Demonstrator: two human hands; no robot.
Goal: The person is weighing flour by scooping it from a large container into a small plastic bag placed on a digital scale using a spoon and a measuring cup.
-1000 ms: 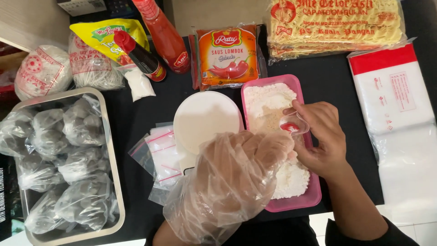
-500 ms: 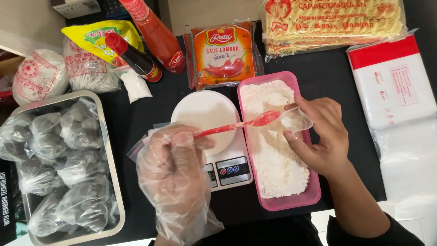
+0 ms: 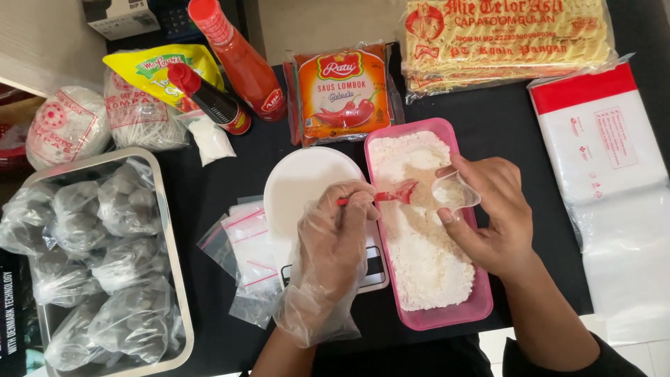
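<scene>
My gloved left hand (image 3: 328, 251) covered most of the white digital scale (image 3: 370, 269) and hid the thin red spoon's (image 3: 391, 197) handle. The steel tray of bagged dark balls (image 3: 167, 230) ran off the bottom-left edge. I couldn't make out the contents of the small clear bag (image 3: 453, 192).

Black table (image 3: 530, 126) with pink tray (image 3: 481, 307)

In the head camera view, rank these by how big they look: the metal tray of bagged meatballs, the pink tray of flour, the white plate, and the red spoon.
1. metal tray
2. pink tray
3. white plate, partly hidden by the gloved left hand, so its full size is unsure
4. red spoon
</scene>
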